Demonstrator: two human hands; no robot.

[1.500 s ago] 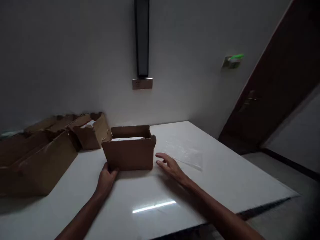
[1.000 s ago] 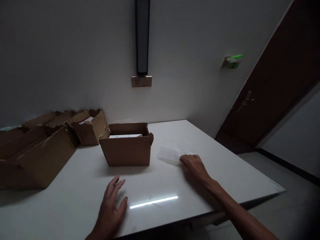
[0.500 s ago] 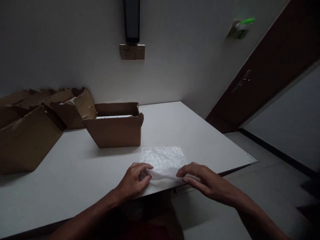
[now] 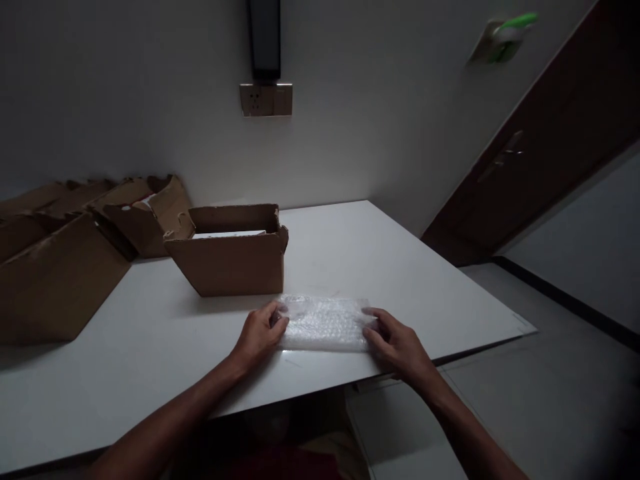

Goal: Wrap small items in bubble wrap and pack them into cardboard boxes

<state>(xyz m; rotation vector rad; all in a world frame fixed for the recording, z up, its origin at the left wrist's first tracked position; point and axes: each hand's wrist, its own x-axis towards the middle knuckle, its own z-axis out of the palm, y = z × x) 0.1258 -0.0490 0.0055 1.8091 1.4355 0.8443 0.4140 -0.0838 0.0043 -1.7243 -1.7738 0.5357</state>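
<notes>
Clamping fingers of left hand (image 4: 257, 335) and right hand (image 4: 401, 341) on opposite ends of bubble wrap (image 4: 324, 327), over the near tabletop (image 4: 345, 250) (nearer and farther right than a cardboard box (image 4: 230, 268)).

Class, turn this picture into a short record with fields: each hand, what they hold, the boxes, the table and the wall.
Left hand: grips the left end of the held piece
Right hand: grips its right end
Held piece: clear rectangular plastic bubble wrap, above the tabletop's near edge; contact underneath unclear
Nearest box: brown open-topped cardboard box, with a white item inside
Other boxes: brown cardboard boxes at picture left
Table: white flat-topped table
Wall: rectangular socket plate below a dark narrow panel
</notes>
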